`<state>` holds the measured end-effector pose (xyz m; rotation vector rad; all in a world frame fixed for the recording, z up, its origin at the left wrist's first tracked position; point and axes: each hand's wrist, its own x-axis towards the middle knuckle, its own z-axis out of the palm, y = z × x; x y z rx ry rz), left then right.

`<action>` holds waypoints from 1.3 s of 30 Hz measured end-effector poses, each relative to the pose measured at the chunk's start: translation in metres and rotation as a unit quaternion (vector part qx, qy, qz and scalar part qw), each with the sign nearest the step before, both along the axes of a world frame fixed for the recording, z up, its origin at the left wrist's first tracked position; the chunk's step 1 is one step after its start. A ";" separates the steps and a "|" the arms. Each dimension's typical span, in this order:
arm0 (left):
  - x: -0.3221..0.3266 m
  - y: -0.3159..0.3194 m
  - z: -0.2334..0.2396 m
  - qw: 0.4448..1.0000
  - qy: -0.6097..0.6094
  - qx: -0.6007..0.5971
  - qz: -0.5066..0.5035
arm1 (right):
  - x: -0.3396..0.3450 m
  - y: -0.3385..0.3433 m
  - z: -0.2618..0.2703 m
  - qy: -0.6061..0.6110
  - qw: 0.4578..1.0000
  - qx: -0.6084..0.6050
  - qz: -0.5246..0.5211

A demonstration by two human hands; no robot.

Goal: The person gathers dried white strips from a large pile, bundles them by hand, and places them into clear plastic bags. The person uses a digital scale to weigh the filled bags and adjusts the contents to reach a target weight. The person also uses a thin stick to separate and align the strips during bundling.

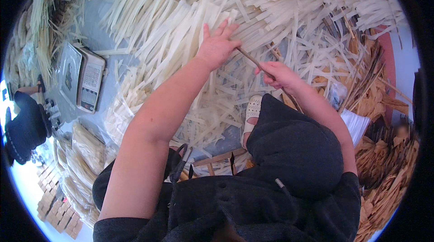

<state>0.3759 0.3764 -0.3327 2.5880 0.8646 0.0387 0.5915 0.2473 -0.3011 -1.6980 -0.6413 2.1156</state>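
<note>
My right hand (276, 74) grips a thin brown wooden stick (251, 58), which slants up and left to my left hand (218, 45). The stick's upper end meets my left hand near the thumb; whether that hand holds it cannot be told. Fingers spread, my left hand reaches onto a layer of long, pale, flat strips (190, 21). More such strips hang in dense rows across the top of the view. Below both hands, loose cut strips (210, 116) lie scattered over the grey floor.
A digital scale (91, 79) stands at the left, near plastic-wrapped bundles (88, 147). Brown dried sheets (369, 96) and sticks (362, 72) are piled at the right. My shoe (253, 108) rests beside the loose strips. Another person (27, 126) is at the far left, above stacked brown blocks (59, 208).
</note>
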 end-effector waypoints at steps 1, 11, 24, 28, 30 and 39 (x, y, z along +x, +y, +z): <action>0.000 0.002 -0.003 1.000 0.012 0.004 0.015 | -0.006 -0.002 -0.007 -0.074 0.996 0.051 0.014; 0.023 -0.006 0.000 0.999 0.009 0.041 0.003 | 0.027 -0.012 0.030 0.015 0.998 -0.038 -0.038; -0.034 -0.067 -0.022 0.950 -0.047 -0.018 0.309 | 0.010 -0.031 -0.006 -0.226 0.958 0.173 0.020; -0.039 -0.044 -0.026 0.925 0.038 -0.151 0.347 | 0.000 -0.029 -0.008 -0.246 0.957 0.139 0.067; -0.042 -0.040 -0.025 0.931 0.035 -0.181 0.314 | 0.005 -0.029 -0.012 -0.280 0.938 0.185 0.090; -0.023 -0.040 0.000 0.910 -0.076 -0.229 0.338 | -0.005 -0.007 0.007 -0.102 0.991 -0.008 0.082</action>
